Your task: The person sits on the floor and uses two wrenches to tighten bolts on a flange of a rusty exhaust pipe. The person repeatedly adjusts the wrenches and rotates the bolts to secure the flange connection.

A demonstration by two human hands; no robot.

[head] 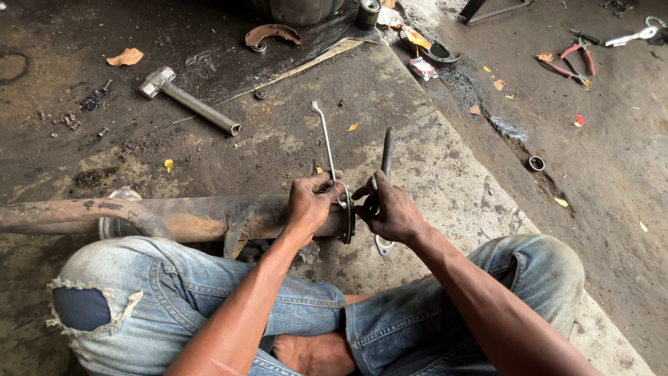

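1. Here, a rusty steel pipe [188, 217] lying across the floor [445, 181] in front of crossed legs in torn jeans [174, 306], its flanged end [346, 221] between the two hands. Likely heavy and rigid, rough with rust, so little chance of slipping; best gripped around the barrel close to the flange.
2. Left hand [313, 205] wrapped over the pipe end, fingers curled shut around a slim bright wrench [325, 139] standing upright from the flange.
3. Right hand [390, 209] closed on a darker wrench [387, 154], also upright, its ring end [383, 245] showing below the palm. Both tools thin, stiff, probably oily; grip low on the shank for leverage.
4. Farther out: a hammer [188, 101] on the dark greasy floor to the upper left, a curved brake shoe [273, 33] beyond it.
5. Well apart at upper right: red-handled pliers [574, 59], a small metal ring [536, 163], scattered dry leaves.
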